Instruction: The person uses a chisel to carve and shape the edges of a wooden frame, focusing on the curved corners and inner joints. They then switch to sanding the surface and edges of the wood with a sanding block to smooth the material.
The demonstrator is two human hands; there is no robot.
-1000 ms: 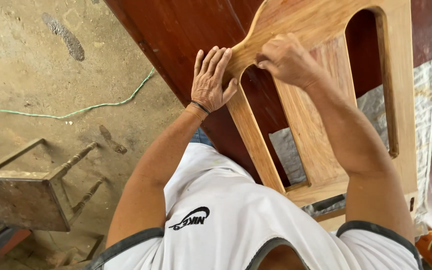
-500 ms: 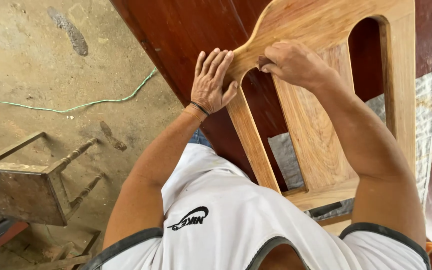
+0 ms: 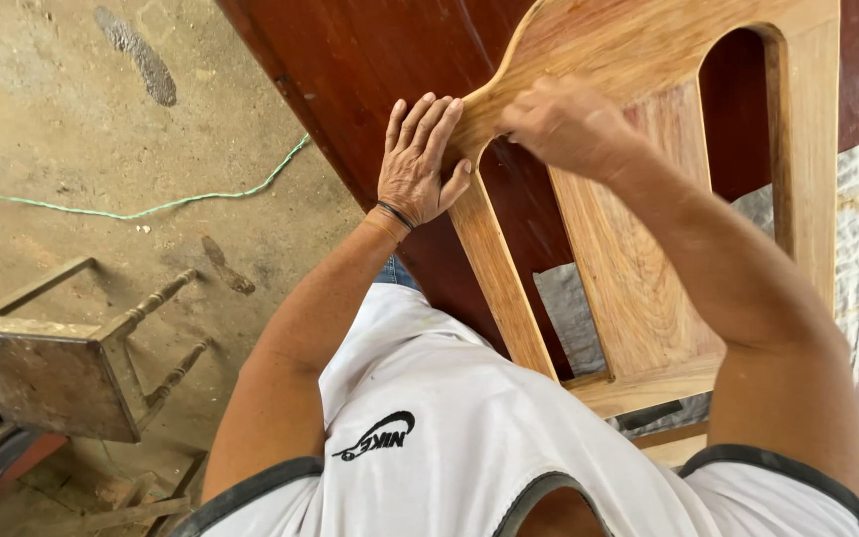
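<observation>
A light wooden chair back [image 3: 638, 288], with a wide centre slat and curved top rail, lies on a dark red-brown wooden panel [image 3: 370, 60]. My left hand [image 3: 418, 159] lies flat with fingers extended against the outer edge of the chair's left post, where it meets the top rail; a dark band circles the wrist. My right hand [image 3: 564, 124] is curled on the top rail just right of that joint. It is blurred with motion, and whatever is under its fingers is hidden.
A grey cloth [image 3: 574, 308] lies under the chair back. A green cord [image 3: 151, 211] trails across the dusty concrete floor at left. A worn wooden stool [image 3: 52, 373] lies tipped at lower left, with wood scraps nearby.
My right hand has shifted slightly up and right along the top rail and is now blurred. My left hand stays pressed against the post.
</observation>
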